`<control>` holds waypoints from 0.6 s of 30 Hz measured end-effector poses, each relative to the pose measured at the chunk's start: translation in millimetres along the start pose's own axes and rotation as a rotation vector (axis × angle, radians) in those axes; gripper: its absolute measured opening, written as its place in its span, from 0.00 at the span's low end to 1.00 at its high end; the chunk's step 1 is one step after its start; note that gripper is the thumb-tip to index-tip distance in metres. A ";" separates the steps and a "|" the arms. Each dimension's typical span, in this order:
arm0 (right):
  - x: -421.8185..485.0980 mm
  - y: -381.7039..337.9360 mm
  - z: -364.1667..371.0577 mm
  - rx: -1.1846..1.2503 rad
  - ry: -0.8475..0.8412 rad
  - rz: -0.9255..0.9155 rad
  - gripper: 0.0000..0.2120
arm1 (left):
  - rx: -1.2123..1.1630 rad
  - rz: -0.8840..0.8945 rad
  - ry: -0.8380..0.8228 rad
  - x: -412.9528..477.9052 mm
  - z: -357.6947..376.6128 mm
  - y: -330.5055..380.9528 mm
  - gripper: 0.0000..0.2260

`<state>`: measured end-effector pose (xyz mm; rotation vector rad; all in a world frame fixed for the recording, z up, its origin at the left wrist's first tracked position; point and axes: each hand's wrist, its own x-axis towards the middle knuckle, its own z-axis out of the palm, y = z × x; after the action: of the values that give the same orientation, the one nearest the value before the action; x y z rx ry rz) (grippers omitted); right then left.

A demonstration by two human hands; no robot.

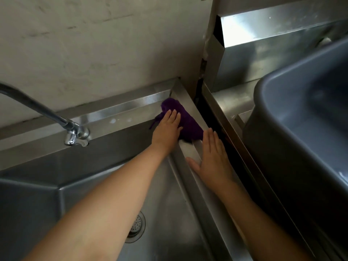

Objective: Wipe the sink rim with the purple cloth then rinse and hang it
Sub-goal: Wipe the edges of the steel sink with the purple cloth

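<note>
We see a bunched, deep purple cloth (185, 121) lying on the stainless steel sink rim (194, 155), at the rim's far right corner, a loose strand trailing left.

Head view looks steeply down, close over the sink (195, 155) corner.

No readable text, labels or numbers — steel surfaces seemingly unmarked, view blurry

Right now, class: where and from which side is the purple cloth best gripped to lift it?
Probably its bare far end, from above: the purple cloth lies bunched along the sink rim, the left hand presses flat on its near-left part, and that end bulges free.
</note>
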<state>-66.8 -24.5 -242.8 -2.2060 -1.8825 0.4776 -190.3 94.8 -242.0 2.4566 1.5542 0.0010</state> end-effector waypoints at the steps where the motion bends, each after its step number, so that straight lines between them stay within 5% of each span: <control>1: 1.9 -0.4 0.0 0.002 -0.005 -0.003 0.45 | 0.002 -0.006 -0.002 1.7 -0.8 -0.8 0.24; 18: 84.2 -30.3 -3.3 0.025 0.097 -0.122 0.31 | -0.032 -0.048 -0.077 24.8 -26.6 -15.2 0.24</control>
<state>-82.0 63.7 -238.4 -2.0445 -1.9355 0.3645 -196.4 128.3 -222.2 2.3658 1.5678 -0.0751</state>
